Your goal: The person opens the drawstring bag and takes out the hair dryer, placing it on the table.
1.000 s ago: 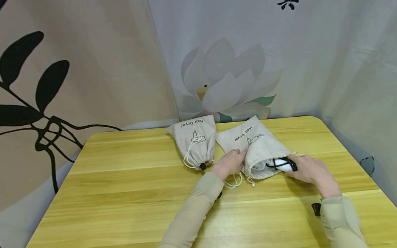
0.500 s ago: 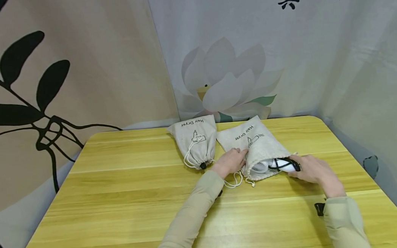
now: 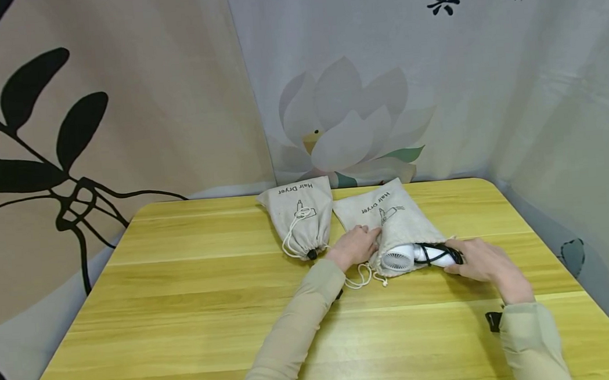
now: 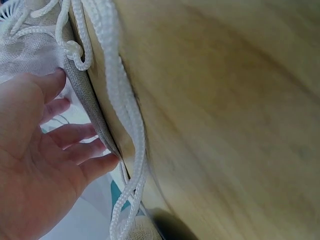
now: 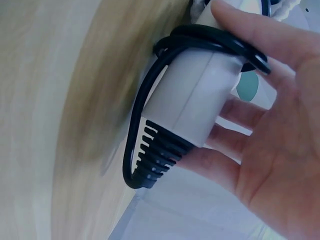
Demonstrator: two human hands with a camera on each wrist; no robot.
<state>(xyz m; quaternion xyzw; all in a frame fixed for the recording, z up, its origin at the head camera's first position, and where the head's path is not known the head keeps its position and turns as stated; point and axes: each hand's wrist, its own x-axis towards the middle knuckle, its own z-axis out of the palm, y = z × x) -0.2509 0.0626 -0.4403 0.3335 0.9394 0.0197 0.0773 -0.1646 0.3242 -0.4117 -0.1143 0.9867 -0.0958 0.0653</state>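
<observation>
A white hair dryer (image 3: 399, 258) with a black cord wound round its handle lies partly out of the mouth of a cream drawstring bag (image 3: 408, 224) printed "Hair Dryer". My right hand (image 3: 478, 259) holds the handle end; in the right wrist view the thumb and fingers lie round the white handle (image 5: 192, 95), and the black cord (image 5: 215, 37) loops over it. My left hand (image 3: 354, 248) rests on the left side of this bag. In the left wrist view its fingers (image 4: 100, 167) lie extended along the bag's edge, touching the fabric.
A second "Hair Dryer" bag (image 3: 306, 225), drawn closed with a black cord stopper (image 3: 312, 254), lies to the left. White drawstrings (image 3: 361, 275) trail from the opened bag's mouth. The wooden table (image 3: 186, 313) ends at a printed curtain (image 3: 173, 105) behind.
My right hand has moved slightly right, drawing the hair dryer further out of the bag; more of its round vent end shows. My left hand has stayed on the bag.
</observation>
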